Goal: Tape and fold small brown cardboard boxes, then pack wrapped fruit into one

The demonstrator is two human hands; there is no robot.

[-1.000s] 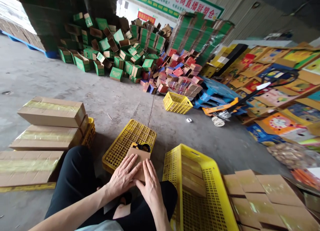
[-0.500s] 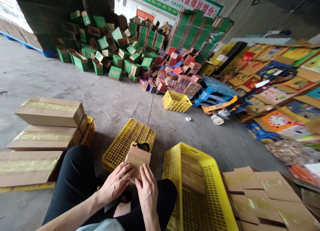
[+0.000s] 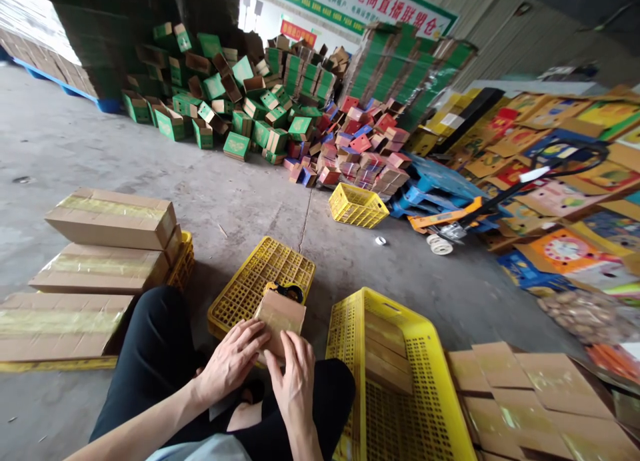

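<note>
A small brown cardboard box (image 3: pixel 283 312) is held between my two hands above the near end of an upturned yellow crate (image 3: pixel 253 274). My left hand (image 3: pixel 231 358) has its fingers bent over the box's near left side. At the box's near right, my right hand (image 3: pixel 294 374) presses with its fingers and thumb. The palms and part of the box's underside are hidden. Just beyond the box, a yellow-and-black tape dispenser (image 3: pixel 295 292) lies on the crate, partly covered by the box.
To my right stands a yellow crate (image 3: pixel 433 354) with several cardboard boxes (image 3: pixel 387 364) inside. Farther right lie taped cardboard boxes (image 3: pixel 535 408). Long taped cartons (image 3: pixel 115 214) are stacked at left. A pallet jack (image 3: pixel 457 221) and heaped green boxes (image 3: pixel 240 124) stand farther off.
The view has shifted slightly, so the surroundings sit a little farther right. Both hands stay on the box; the right fingers have moved slightly.
</note>
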